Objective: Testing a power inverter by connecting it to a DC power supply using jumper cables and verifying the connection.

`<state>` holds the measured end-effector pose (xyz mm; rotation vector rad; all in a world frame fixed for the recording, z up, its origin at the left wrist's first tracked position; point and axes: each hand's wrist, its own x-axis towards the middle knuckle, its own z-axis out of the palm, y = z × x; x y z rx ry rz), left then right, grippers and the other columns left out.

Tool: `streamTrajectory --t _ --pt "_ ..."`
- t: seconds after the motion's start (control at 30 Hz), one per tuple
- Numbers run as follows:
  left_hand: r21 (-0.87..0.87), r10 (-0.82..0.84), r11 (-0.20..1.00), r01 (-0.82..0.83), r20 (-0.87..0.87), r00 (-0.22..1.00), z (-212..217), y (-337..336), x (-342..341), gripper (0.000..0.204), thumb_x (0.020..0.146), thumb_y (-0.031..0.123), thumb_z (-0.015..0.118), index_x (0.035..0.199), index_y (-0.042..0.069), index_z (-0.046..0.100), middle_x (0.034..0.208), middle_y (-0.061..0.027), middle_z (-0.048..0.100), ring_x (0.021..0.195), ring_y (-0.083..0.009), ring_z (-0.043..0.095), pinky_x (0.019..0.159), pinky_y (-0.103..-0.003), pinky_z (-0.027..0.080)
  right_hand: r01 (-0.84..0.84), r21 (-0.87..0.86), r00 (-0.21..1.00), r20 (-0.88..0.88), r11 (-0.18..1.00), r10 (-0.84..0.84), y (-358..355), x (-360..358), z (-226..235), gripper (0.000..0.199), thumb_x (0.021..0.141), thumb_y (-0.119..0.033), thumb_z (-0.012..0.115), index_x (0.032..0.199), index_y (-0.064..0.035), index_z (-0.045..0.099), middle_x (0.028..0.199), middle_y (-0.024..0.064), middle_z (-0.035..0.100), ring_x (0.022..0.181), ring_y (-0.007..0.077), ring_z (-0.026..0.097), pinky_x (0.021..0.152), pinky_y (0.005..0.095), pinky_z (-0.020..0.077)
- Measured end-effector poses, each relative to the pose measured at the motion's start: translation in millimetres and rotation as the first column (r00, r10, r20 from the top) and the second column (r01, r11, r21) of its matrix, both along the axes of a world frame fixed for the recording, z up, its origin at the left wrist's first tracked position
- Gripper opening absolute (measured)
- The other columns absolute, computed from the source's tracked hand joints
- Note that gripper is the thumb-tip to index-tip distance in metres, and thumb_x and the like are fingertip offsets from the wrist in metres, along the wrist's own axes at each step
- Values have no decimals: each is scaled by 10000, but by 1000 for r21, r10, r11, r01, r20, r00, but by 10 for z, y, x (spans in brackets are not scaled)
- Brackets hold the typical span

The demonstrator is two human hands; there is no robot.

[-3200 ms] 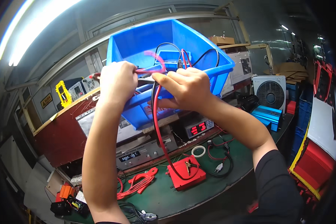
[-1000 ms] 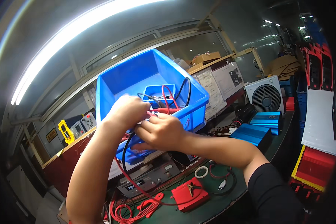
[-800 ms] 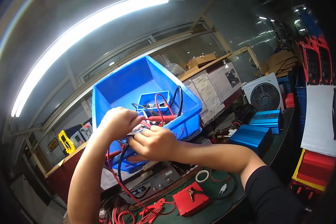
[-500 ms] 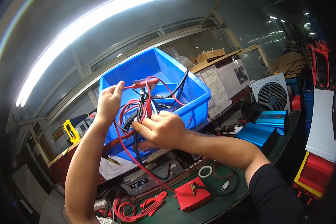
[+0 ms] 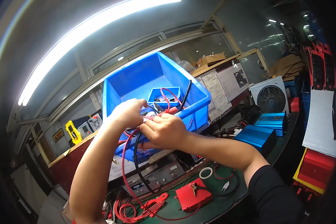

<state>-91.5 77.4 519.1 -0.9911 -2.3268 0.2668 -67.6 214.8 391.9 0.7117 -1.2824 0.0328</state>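
Note:
A large blue plastic bin (image 5: pixel 128 84) tilts toward me, with a small blue tray (image 5: pixel 164 91) of tiny parts inside. At its front rim my right hand (image 5: pixel 165 130) is closed round a bundle of cables. The red cable (image 5: pixel 125 158) and the black cable (image 5: pixel 136 158) hang from it toward the bench; red and black ends stick up past the knuckles. My left hand (image 5: pixel 127 112) is bent over the same bundle, fingers curled together just left of the right hand. What its fingertips pinch is hidden.
On the green bench (image 5: pixel 220 205) sit a red metal box (image 5: pixel 192 196), coiled red leads (image 5: pixel 132 211), a tape roll (image 5: pixel 205 172) and a grey meter (image 5: pixel 164 173). Blue finned cases (image 5: pixel 255 136) and a box fan (image 5: pixel 269 95) stand at right. A yellow frame (image 5: pixel 72 132) is at left.
My left hand has come down and right from the raised red lead end to the bundle by my right hand. The loose red and black loops are gathered lower; the right hand has barely moved.

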Motion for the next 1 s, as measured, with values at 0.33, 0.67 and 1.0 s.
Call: streamTrajectory --t 0.33,0.67,1.0 --pt "-356 -278 909 215 -136 951 -99 488 -60 241 761 70 694 979 127 779 994 -94 678 930 -302 660 813 -380 548 20 -5 999 -28 1000 -20 14 -20 -74 409 764 -522 720 865 -136 633 740 -15 564 666 154 590 578 293 427" --pt "-270 165 956 -117 164 973 -7 615 46 199 851 119 621 1014 81 730 931 -165 719 881 -327 687 796 -410 530 -29 4 999 -26 1000 29 108 -58 -73 409 691 -460 781 825 -124 590 740 12 589 692 180 615 616 310 482" --pt "-410 428 868 -279 332 841 193 682 261 310 849 131 677 1144 39 711 985 -133 731 899 -218 667 810 -367 513 -36 22 999 -26 999 36 87 -7 -28 417 725 -507 732 863 -134 606 747 0 579 701 166 627 616 301 487"
